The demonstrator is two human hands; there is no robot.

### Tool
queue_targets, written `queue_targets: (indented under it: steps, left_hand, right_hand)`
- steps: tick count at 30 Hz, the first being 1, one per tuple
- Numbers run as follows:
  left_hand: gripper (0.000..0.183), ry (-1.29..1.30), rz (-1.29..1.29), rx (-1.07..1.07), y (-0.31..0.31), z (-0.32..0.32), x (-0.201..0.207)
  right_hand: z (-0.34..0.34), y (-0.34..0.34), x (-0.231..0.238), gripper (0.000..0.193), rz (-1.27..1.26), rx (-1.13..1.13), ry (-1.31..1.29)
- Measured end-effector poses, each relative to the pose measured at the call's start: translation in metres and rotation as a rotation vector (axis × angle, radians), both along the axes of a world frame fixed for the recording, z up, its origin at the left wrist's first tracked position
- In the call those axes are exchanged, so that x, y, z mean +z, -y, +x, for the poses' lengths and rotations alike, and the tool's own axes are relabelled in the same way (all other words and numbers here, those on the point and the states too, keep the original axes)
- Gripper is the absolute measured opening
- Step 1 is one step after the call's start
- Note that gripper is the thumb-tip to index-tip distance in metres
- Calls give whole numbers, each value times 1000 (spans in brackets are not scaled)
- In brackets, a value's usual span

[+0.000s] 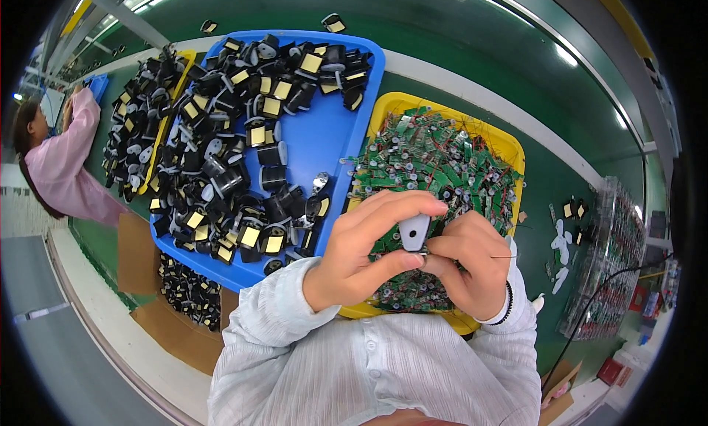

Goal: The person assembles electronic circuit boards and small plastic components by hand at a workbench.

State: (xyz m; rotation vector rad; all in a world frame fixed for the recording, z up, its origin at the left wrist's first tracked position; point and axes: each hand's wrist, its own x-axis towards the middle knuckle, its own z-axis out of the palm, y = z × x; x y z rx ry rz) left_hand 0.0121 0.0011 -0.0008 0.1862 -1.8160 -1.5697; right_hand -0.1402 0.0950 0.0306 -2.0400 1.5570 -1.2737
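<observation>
My left hand [354, 245] grips a small light-grey plastic housing [415, 227] with a dark hole in its face, held between the thumb and the fingers. Close against its lower right edge, my right hand [472, 264] has its fingers pinched together; what is between them is hidden. A thin dark wire sticks out beside that hand. Both hands are above a yellow tray [521, 161] heaped with small green circuit boards [442, 149] that carry wires and round parts.
Left of the yellow tray, a blue tray [317, 142] holds many black-and-grey housings with pale yellow pads. Below it stands a cardboard box [177, 334] of similar parts. Clear plastic trays [608, 256] and loose grey pieces [562, 242] lie right. A co-worker in pink [74, 161] works far left.
</observation>
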Motion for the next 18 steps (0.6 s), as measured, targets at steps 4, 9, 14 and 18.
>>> queue_targets:
  steps: [4,9,14,18]
  left_hand:
    - [41,49,-106,105,-3,-1,2]
    - [41,164,-294,141,13,3,15]
    - [27,866,-668,915,71,35,-11]
    - [38,1144,-713,1187,92,52,-41]
  right_hand:
    - [5,2,5,23,12,-50,-38]
    - [-8,-11,23,20,212,-126,-13]
    - [-83,20,25,9,141,-516,-284]
    - [-191,87,-23,14,233,-628,-425]
